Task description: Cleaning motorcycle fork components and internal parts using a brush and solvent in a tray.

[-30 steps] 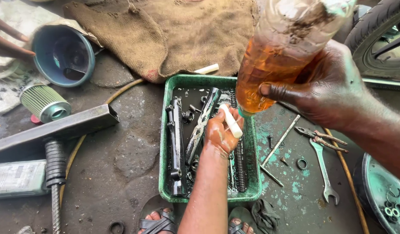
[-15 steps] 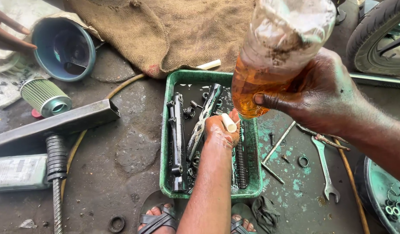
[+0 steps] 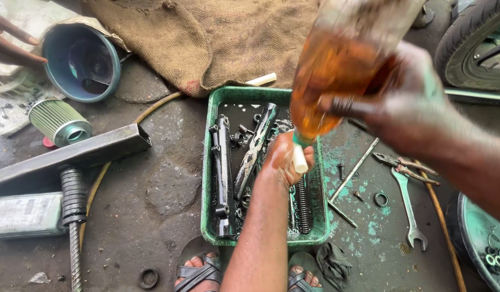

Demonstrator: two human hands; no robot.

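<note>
Right hand [image 3: 412, 108] grips the tilted bottle [image 3: 342, 70] of amber liquid above the green tray [image 3: 212, 162]; left hand [image 3: 285, 159] pinches a white tube [image 3: 299, 159] beneath its mouth; bottle half full, parts soaking in the tray

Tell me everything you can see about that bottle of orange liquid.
The bottle is clear plastic, grimy, with dark smudges on its wall, and about half full of orange-amber liquid. It is tipped neck-down, its greenish mouth over the green tray. The right hand grips its lower body, with fingers wrapped across the front. Its mouth meets the left hand, which holds a small white tube just below it. The bottle is motion-blurred, and its base runs out of view.
</note>
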